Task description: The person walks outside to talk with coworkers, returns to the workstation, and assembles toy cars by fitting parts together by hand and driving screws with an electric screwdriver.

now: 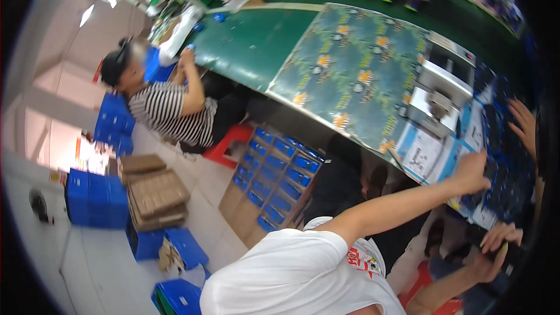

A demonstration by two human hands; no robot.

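My left arm, in a white short sleeve, stretches right across the bench edge. My left hand (471, 175) is at a heap of black items with blue parts (501, 163); its fingers look curled, and whatever is in them is hidden. Lower right, my right hand (493, 251) is closed around a black object (508, 265) whose kind I cannot make out. Beside my left hand lie white and blue printed sheets (429, 151). Just behind them stands a grey-white metal bench device (440, 93). Another person's hand (523, 125) rests at the heap's far side.
A patterned mat (356, 70) covers part of the green bench (256, 38). A person in a striped shirt (169, 105) sits on a red stool (230, 146) at the left. On the floor stand a carton of blue packs (242, 213), cardboard (154, 189) and blue bins (96, 198).
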